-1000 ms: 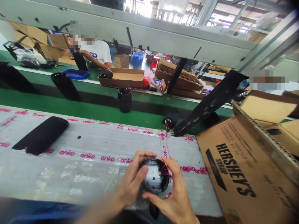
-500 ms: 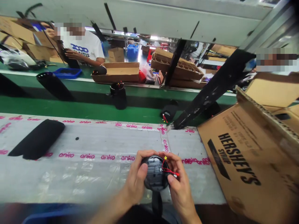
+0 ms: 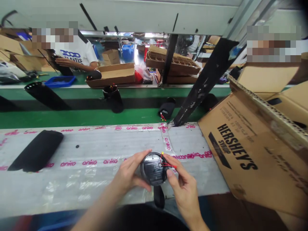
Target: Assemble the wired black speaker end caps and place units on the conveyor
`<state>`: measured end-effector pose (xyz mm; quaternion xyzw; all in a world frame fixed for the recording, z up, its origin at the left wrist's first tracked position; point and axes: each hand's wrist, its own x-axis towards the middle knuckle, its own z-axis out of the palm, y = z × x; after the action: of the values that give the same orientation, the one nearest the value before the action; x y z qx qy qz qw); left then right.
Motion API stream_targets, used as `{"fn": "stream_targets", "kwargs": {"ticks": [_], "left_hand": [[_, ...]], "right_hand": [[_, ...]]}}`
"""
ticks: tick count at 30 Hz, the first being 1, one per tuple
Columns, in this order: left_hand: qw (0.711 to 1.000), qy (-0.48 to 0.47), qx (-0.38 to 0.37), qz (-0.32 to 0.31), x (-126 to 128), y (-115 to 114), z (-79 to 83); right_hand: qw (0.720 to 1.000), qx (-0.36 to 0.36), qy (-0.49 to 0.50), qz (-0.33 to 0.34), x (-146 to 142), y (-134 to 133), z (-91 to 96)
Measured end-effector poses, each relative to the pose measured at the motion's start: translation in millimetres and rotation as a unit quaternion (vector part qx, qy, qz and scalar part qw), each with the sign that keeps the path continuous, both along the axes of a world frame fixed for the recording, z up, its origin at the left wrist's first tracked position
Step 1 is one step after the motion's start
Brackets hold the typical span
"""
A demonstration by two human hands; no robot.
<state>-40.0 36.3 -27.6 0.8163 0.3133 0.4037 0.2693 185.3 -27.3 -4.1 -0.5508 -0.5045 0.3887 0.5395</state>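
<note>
A round black part [image 3: 152, 167] with a grey inner face is held just above the near edge of the work table [image 3: 96, 150]. My left hand [image 3: 128, 175] is closed round its left rim. My right hand [image 3: 183, 183] pinches the thin red wires [image 3: 167, 165] that come off its right side; a small yellow tip shows at the top of the wires. A black strap or stem [image 3: 159, 196] hangs below the part.
A long black cylinder [image 3: 36, 154] lies at the table's left. A green conveyor [image 3: 84, 117] behind carries several black cylindrical housings [image 3: 113, 98]. An open Hershey's cardboard box [image 3: 255, 147] fills the right. A person in a white shirt [image 3: 72, 57] works across the belt. A black post [image 3: 199, 86] slants up.
The round part has been lifted and turned a little, and my right fingers have moved from its rim to pinching the red wires. The view has tilted downward.
</note>
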Motion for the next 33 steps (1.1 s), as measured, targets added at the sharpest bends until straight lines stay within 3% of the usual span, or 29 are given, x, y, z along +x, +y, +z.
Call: {"fn": "stream_targets", "kwargs": {"ticks": [7,13,16,20,24,28,30,33], "left_hand": [[0.994,0.088,-0.052,-0.042,-8,-1,28.8],[0.993,0.089,-0.071,-0.035,-5,1,41.8],[0.991,0.109,-0.075,-0.029,-2,-1,40.6],[0.991,0.121,-0.039,-0.029,-4,2,20.7],[0.995,0.087,-0.021,-0.037,-9,7,2.1],[0.991,0.025,-0.12,-0.052,2,-7,6.9],[0.98,-0.074,-0.186,-0.017,16,-19,9.4],[0.937,-0.225,-0.25,0.09,43,-30,6.9]], "right_hand": [[0.997,-0.022,0.074,0.001,-4,2,2.6],[0.993,-0.043,0.11,-0.014,-9,-3,1.4],[0.993,-0.047,0.103,-0.02,-11,-5,-0.3],[0.994,-0.024,0.107,-0.026,-14,-4,0.0],[0.994,-0.007,0.107,-0.03,-15,-3,-1.9],[0.994,0.006,0.108,-0.033,-20,-4,-6.7],[0.993,0.007,0.111,-0.036,-25,-6,-8.8],[0.992,0.013,0.118,-0.033,-26,-10,-11.4]]}}
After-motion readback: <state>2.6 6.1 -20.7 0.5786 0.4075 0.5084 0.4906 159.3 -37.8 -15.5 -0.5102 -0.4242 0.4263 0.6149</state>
